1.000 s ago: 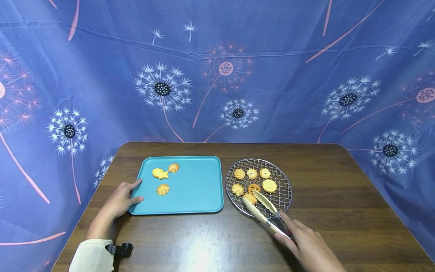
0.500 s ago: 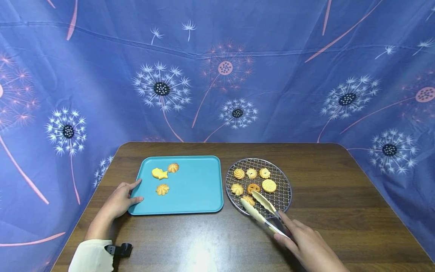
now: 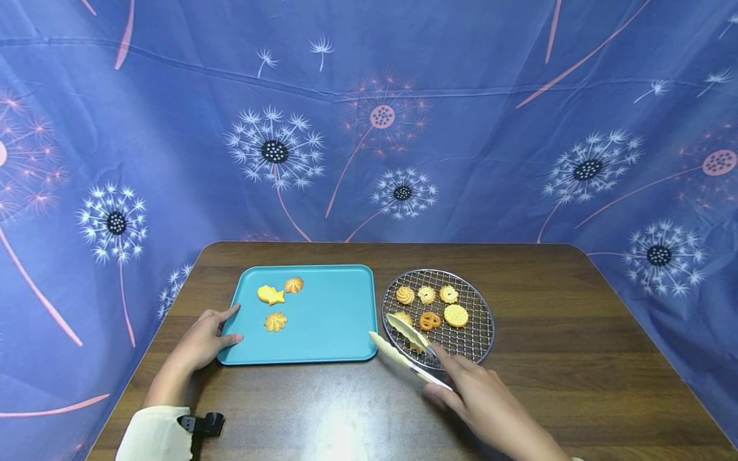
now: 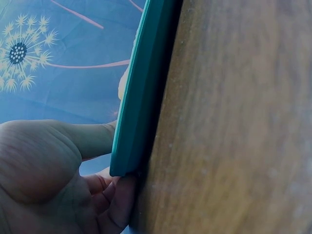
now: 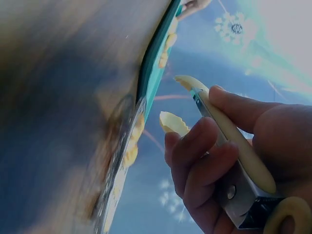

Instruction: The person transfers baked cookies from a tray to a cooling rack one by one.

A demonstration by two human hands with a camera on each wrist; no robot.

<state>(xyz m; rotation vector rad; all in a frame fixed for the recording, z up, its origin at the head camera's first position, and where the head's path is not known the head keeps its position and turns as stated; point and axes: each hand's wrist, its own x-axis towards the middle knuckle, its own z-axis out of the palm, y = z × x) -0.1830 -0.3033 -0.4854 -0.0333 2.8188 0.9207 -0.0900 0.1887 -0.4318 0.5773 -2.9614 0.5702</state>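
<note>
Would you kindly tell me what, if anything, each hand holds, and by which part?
The right hand holds tongs by their arms, the left hand the tray by its left edge.

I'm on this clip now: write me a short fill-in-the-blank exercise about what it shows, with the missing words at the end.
1. In the head view, the left hand grips the tray at its ____ edge.
2. In all, ____ cookies lie on the tray.
3. The smooth yellow cookie there is shaped like a ____.
4. The right hand holds tongs; in the head view the wire rack sits to the ____ of the tray.

Missing words: left; three; fish; right.
</note>
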